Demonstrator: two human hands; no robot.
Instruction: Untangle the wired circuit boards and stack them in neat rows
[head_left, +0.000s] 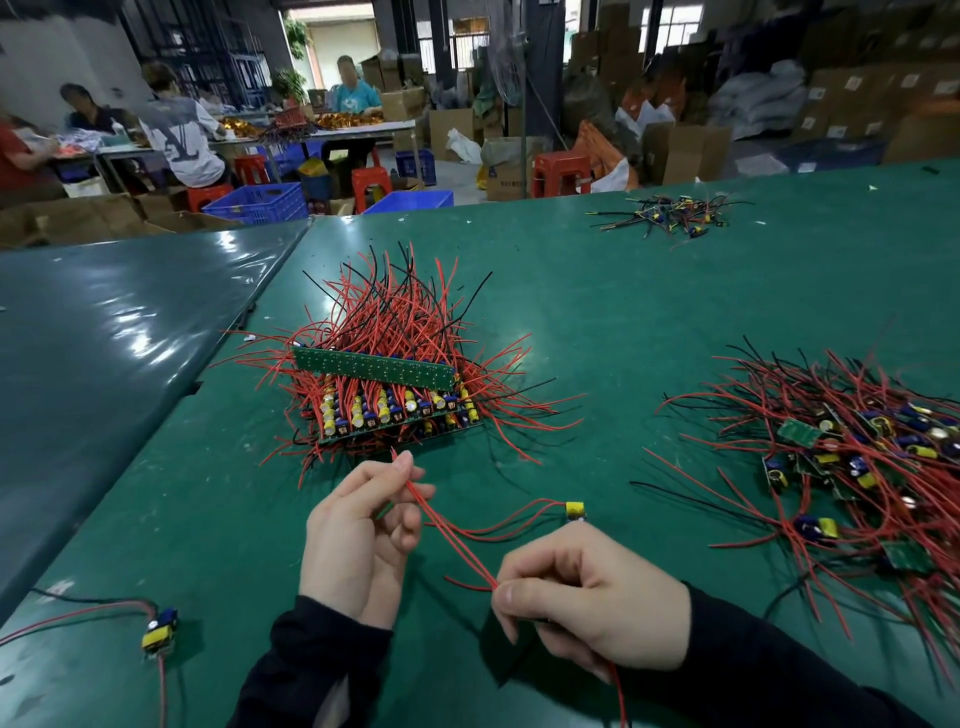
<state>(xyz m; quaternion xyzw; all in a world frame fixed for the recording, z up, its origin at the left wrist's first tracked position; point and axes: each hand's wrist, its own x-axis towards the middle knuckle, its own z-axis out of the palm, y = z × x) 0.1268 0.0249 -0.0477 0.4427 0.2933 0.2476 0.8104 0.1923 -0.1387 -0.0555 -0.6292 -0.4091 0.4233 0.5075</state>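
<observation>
Head view: at the green table (597, 312), left hand (358, 535) and right hand (587, 597) pinch red wires (452, 540) of one circuit board (574, 510), mid-untangling, seemingly bound next for the stacked rows (395, 405), away from the tangled pile (857, 457).

On the table (597, 312), the stacked rows of circuit boards (387, 400) sit at the middle, their wires fanning outward and behind. One long board (374, 366) lies across the top of that stack. To the right, near the table's edge, lies the tangled heap of wired boards (852, 467). Far behind it, toward the back right, is a small pile of wire scraps (670, 215). In front of the stack, the left hand (363, 535) and right hand (587, 597) hold wires between them, leading to a small component (574, 510) just behind the right hand. A single wired board (160, 631) lies at the front left.
</observation>
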